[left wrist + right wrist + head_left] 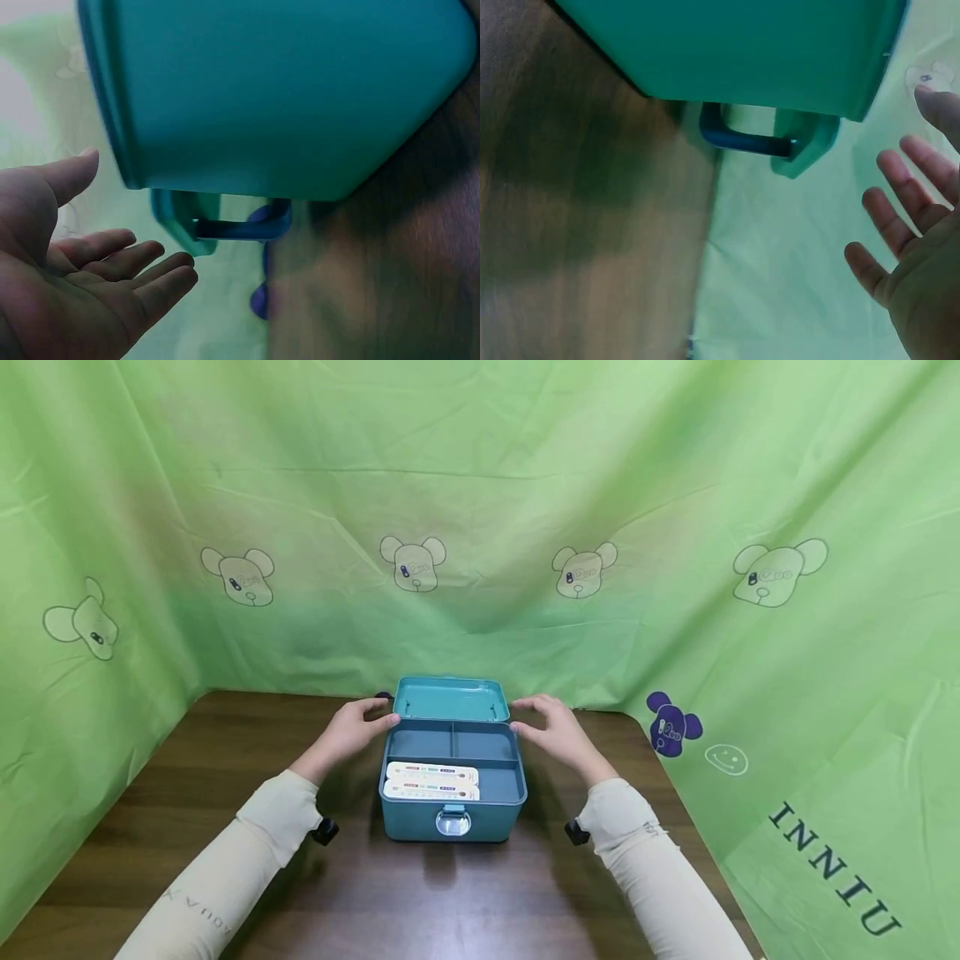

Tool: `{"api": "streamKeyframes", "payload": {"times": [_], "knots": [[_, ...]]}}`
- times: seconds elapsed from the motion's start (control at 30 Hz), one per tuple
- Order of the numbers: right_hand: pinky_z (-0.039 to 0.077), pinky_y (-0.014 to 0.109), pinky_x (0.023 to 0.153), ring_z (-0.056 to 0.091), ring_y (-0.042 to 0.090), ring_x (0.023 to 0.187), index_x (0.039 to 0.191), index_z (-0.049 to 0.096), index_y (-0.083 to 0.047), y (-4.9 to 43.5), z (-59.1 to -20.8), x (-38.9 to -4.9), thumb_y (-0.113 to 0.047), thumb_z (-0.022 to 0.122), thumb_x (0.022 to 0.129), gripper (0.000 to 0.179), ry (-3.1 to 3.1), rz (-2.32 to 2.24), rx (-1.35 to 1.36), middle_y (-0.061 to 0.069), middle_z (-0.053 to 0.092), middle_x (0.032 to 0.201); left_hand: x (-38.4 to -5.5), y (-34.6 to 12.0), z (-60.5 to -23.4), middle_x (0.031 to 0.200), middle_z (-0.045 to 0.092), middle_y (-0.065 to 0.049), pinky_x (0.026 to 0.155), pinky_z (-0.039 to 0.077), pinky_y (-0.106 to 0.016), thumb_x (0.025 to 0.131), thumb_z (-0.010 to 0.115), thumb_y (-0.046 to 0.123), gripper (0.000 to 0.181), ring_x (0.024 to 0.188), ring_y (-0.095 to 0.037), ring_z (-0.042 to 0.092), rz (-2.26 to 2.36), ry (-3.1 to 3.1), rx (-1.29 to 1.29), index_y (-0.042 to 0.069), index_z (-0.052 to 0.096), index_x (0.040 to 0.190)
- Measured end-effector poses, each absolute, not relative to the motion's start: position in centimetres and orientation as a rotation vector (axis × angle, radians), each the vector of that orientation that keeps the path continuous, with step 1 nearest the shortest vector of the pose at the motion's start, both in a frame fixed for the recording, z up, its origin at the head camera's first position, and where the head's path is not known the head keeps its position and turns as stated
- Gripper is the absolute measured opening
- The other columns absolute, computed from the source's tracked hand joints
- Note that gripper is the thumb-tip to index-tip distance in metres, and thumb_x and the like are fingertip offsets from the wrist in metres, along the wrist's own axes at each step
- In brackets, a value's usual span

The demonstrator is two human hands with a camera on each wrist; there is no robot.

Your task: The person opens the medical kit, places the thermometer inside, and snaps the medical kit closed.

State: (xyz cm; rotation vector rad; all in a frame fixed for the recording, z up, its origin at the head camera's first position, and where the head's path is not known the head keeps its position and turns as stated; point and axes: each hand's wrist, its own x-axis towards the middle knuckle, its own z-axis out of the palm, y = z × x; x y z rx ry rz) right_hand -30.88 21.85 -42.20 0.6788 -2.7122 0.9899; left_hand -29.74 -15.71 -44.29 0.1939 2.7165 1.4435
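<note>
A teal storage box stands on the table with its lid swung back. Inside are dividers, and two white flat packs with small coloured print lie in the front left part. My left hand is at the box's back left corner, thumb near the rim and fingers spread beside the lid. Mirroring it at the back right corner is my right hand, fingers loosely bent. Both wrist views show the hands holding nothing, with a gap to the box wall. A handle hangs behind the box in the left wrist view.
The brown wooden table runs up to a green curtain printed with bear heads, which closes in the back and both sides. A clear latch sits on the box's front.
</note>
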Motion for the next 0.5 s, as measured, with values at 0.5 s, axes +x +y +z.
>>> {"api": "streamKeyframes", "payload": {"times": [0.5], "knots": [[0.039,0.058,0.114,0.047,0.039,0.140,0.149,0.052,-0.005,21.7,-44.7,-31.7,-0.041,0.066,0.100,0.062,-2.908,1.240,0.477,0.018,0.052,0.151,-31.1,-14.9,-46.2,0.161,0.038,-0.021,0.117,0.037,-0.057,0.104,0.060,0.040,0.069,0.148,-0.041,0.036,1.554,2.574,0.175,0.002,0.038,0.157]]}}
